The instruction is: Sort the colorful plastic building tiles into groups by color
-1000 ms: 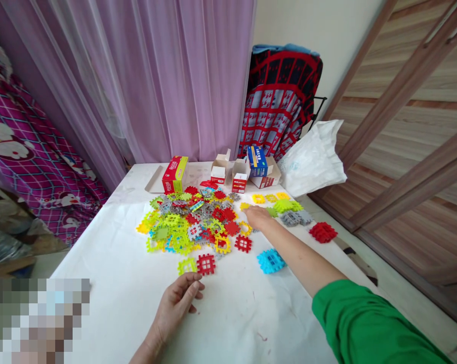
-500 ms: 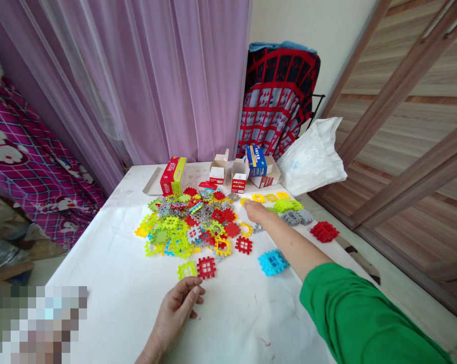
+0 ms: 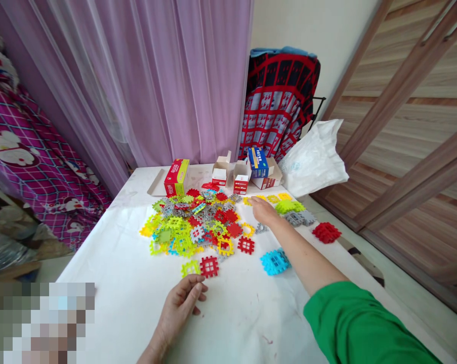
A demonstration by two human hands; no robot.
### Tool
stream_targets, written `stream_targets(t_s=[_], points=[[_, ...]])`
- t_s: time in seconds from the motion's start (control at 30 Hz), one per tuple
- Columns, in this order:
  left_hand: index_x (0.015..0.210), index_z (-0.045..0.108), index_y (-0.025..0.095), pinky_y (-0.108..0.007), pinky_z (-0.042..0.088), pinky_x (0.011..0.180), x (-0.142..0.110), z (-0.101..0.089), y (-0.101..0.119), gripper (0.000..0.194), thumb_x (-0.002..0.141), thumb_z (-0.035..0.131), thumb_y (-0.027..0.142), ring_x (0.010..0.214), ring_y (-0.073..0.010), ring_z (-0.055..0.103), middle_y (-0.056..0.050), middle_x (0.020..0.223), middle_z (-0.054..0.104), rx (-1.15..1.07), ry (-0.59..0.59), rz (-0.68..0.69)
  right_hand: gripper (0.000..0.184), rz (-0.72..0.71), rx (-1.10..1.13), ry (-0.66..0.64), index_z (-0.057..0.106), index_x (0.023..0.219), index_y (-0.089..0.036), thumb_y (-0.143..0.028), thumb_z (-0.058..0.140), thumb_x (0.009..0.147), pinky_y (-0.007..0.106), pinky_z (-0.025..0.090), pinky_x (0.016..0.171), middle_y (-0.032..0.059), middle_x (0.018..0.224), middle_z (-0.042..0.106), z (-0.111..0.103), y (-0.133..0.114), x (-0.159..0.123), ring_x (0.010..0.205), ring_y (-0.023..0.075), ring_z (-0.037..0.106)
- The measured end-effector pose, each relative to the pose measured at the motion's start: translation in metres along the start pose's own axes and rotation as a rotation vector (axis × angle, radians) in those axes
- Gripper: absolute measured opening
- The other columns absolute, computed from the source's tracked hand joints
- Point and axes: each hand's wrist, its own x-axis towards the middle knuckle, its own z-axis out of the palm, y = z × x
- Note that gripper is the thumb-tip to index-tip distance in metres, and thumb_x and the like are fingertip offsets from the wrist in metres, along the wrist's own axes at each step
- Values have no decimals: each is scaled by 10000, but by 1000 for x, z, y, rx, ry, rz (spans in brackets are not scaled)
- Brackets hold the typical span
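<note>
My right hand reaches out to the far side of the table, its fingers beside a row of yellow interlocking blocks. The fingertips point away, so I cannot make out whether they grip a block. My left hand rests near the front, loosely curled with fingers apart and nothing in it. Just beyond it lie a red window-shaped block and a lime green block. A large mixed pile of interlocking blocks in lime, grey, red, yellow and blue spreads across the middle.
Stacks of blue, red, grey and lime blocks stand on the right. Small cardboard boxes line the back edge. A white plastic bag sits at the back right corner, with a wooden wardrobe beyond.
The view has shifted slightly, moving the scene a little to the right. My right hand has moved slightly along the yellow blocks. My left hand has stayed almost still.
</note>
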Motion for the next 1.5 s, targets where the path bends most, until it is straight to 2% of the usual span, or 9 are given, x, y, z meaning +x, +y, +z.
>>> stream_targets(t_s=[0.1, 0.23, 0.4, 0.63, 0.9, 1.13, 1.23, 1.33, 1.5], points=[[958, 631, 190, -225, 491, 481, 1, 0, 0, 632, 634, 635, 733, 711, -171, 619, -54, 817, 668, 6, -1, -2, 471, 51, -36, 35, 591, 1291, -209, -105, 417, 866, 320, 332, 1077, 80, 1406, 513, -5, 7, -23, 1288, 212, 456], [949, 635, 193, -220, 484, 474, 1, 2, 1, 627, 618, 649, 725, 702, -167, 614, -49, 806, 668, 10, 15, 5, 461, 127, -76, 5, 620, 1249, -188, -81, 430, 843, 321, 402, 998, 105, 1296, 602, -15, 13, -35, 1190, 224, 542], [920, 650, 193, -218, 470, 454, -1, 4, 3, 618, 596, 668, 719, 680, -167, 614, -50, 783, 673, -3, 55, 7, 480, 89, -78, -37, 605, 1254, -210, -50, 413, 844, 278, 392, 984, 97, 1299, 589, -19, -5, -7, 1196, 195, 538], [910, 653, 187, -222, 467, 457, -1, 5, 3, 623, 582, 688, 715, 666, -165, 619, -51, 769, 670, -19, 86, -18, 416, 152, -94, -144, 621, 1223, -144, -79, 458, 846, 380, 448, 935, 194, 1224, 608, -7, -31, 35, 1151, 274, 576], [909, 662, 192, -219, 468, 481, -4, 6, 8, 611, 589, 686, 711, 684, -168, 628, -47, 771, 677, -1, 81, -45, 464, 36, -72, -134, 602, 1255, -173, -39, 487, 825, 310, 405, 996, 156, 1298, 575, 0, -26, 26, 1200, 229, 543], [900, 669, 193, -231, 475, 478, -3, 6, 7, 621, 567, 696, 717, 680, -174, 627, -50, 764, 677, -4, 94, -42, 486, 51, -45, -91, 615, 1242, -189, -55, 543, 781, 335, 373, 1035, 134, 1275, 600, -3, -15, 28, 1231, 243, 512], [907, 666, 194, -234, 478, 479, -2, 5, 5, 619, 577, 688, 717, 686, -177, 629, -52, 770, 679, 2, 84, -26, 509, 72, -40, -46, 581, 1282, -219, -59, 486, 808, 350, 361, 1042, 110, 1316, 574, -10, -14, 16, 1250, 238, 491], [912, 661, 195, -233, 480, 485, -2, 5, 5, 611, 596, 673, 717, 694, -177, 632, -53, 780, 681, 18, 68, -5, 484, 52, -20, 4, 573, 1287, -232, -93, 445, 842, 338, 357, 1045, 79, 1352, 552, -18, -11, -9, 1251, 221, 486], [917, 653, 190, -236, 481, 490, -1, 5, 7, 596, 606, 669, 698, 695, -177, 631, -56, 789, 687, 39, 62, 10, 400, 46, 204, 239, 642, 1192, -177, -148, 430, 855, 299, 374, 1046, 75, 1288, 612, -19, 9, -70, 1200, 196, 534]])
